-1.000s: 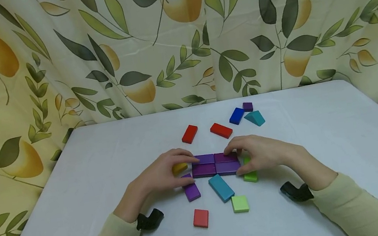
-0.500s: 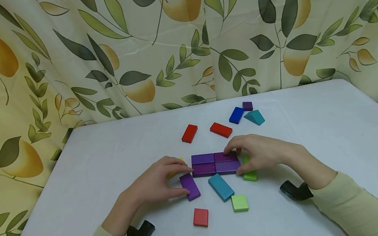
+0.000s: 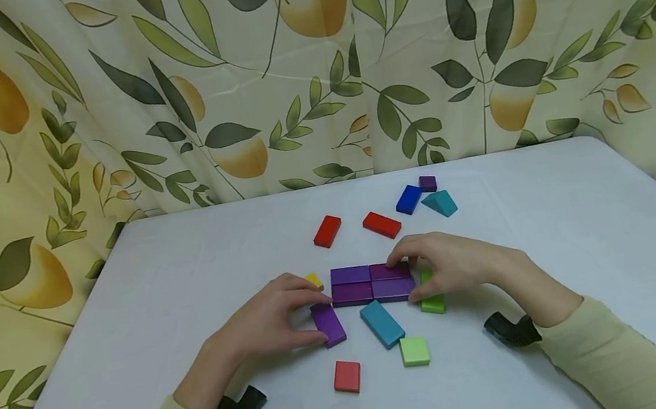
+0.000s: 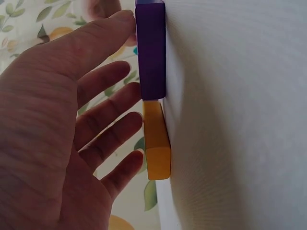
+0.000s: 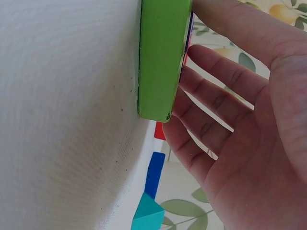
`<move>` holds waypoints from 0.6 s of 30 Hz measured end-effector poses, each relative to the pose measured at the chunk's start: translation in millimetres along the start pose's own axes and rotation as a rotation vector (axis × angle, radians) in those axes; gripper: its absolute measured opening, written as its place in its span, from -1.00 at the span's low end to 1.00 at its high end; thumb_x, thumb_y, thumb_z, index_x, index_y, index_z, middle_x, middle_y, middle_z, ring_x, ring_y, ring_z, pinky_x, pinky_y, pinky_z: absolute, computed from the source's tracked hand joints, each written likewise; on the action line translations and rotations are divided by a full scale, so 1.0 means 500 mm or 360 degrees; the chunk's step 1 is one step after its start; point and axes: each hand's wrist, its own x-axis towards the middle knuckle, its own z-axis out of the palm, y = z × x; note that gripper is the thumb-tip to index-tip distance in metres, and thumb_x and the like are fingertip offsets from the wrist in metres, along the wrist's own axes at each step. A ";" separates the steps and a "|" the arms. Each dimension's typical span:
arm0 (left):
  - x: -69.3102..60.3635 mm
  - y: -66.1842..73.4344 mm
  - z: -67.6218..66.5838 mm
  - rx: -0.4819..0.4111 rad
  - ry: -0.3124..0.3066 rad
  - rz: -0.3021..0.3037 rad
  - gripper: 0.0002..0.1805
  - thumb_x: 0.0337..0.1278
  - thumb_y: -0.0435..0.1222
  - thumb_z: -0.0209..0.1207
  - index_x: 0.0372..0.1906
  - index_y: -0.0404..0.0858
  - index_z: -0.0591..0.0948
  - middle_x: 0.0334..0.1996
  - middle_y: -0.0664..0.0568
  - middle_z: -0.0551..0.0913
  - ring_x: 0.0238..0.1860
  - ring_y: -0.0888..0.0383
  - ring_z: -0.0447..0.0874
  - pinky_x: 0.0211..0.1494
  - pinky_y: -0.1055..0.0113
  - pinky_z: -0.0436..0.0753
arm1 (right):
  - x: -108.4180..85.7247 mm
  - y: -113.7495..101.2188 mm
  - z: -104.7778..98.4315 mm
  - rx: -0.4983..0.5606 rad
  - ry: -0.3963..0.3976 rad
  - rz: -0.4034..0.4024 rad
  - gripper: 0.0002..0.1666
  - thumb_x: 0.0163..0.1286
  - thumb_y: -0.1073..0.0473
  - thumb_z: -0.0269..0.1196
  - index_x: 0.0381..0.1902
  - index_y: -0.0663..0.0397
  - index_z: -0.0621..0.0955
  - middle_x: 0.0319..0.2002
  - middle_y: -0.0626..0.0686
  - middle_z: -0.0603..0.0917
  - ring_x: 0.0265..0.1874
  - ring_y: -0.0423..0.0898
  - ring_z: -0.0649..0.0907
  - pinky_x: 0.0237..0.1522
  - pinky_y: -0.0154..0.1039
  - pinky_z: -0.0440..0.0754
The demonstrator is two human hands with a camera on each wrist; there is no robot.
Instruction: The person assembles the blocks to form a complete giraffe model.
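Observation:
Four-sided purple blocks lie joined as a flat rectangle [image 3: 352, 293] mid-table. My right hand [image 3: 456, 261] bridges its right end, with the forefinger at the far dark-purple block [image 3: 385, 272] and the thumb by the near corner. Beneath that hand a green block [image 5: 163, 62] is partly covered. At the left, my left hand [image 3: 257, 323] spreads over a separate purple block [image 3: 329, 324], thumb at its near left edge and forefinger by its far end. A yellow block [image 4: 157, 139] sits below the left fingers, mostly hidden from the head view. Fingers of both hands look relaxed.
Near the front lie a teal block [image 3: 382, 324], a light green square [image 3: 414, 352] and a red square [image 3: 347, 377]. Farther back are two red blocks [image 3: 327, 232], a blue block [image 3: 408, 199], a teal triangle [image 3: 440, 204] and a small purple block [image 3: 427, 184].
My left hand has moved left and nearer, away from the purple rectangle's left end to the separate purple block. The right hand stays in place.

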 end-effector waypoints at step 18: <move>-0.002 0.014 -0.002 0.0141 -0.0014 0.0000 -0.48 -0.03 0.02 0.52 0.09 -0.04 0.74 0.10 0.16 0.64 0.21 0.13 0.46 0.26 0.13 0.53 | -0.001 -0.002 -0.003 0.0016 -0.0014 -0.0003 -0.37 0.19 0.01 0.52 0.21 0.01 0.62 0.12 -0.01 0.62 0.12 0.02 0.57 0.14 0.07 0.60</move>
